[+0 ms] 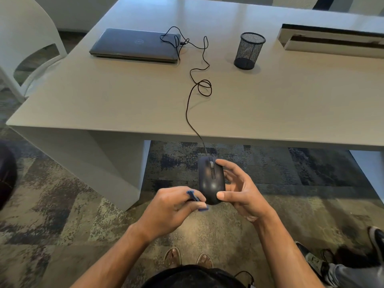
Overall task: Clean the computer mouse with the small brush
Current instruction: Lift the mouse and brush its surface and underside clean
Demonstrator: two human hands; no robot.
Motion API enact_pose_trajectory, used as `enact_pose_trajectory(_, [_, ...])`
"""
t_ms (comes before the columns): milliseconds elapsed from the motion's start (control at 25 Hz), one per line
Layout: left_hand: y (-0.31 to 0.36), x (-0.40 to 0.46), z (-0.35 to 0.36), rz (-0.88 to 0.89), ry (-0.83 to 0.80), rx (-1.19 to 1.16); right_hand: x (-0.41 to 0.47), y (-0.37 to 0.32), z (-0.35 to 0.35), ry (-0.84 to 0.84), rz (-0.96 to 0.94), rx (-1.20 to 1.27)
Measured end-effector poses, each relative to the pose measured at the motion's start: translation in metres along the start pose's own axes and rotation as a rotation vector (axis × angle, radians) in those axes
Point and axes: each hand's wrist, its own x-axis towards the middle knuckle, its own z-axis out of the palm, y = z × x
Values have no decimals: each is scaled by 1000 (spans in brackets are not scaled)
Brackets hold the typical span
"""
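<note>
Pale grey desk (270, 104) w/ slab legs, white chair (27, 38) at left, mottled blue-beige carpet (62, 204).

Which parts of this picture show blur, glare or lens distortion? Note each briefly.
Head view: the blue brush in the left hand is smeared by motion blur; soft glare spots sit on the black mouse held by the right hand; the wide lens bows the desk edges.

Table (104, 104) bears laptop (136, 46), mesh cup (249, 51), cable (199, 84).
</note>
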Motion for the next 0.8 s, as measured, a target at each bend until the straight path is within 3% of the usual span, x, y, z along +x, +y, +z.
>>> enact_pose_trajectory(200, [-3,28,-15,-339,295,-214,-3,2,2,-50,39,-18])
enact_pose_trajectory(360, [-21,70,-16,-554,457,-250,-5,6,4,-90,42,-56])
enact_pose_trajectory(800, [-32,101,-5,-653,210,-248,-6,6,10,-75,10,-65])
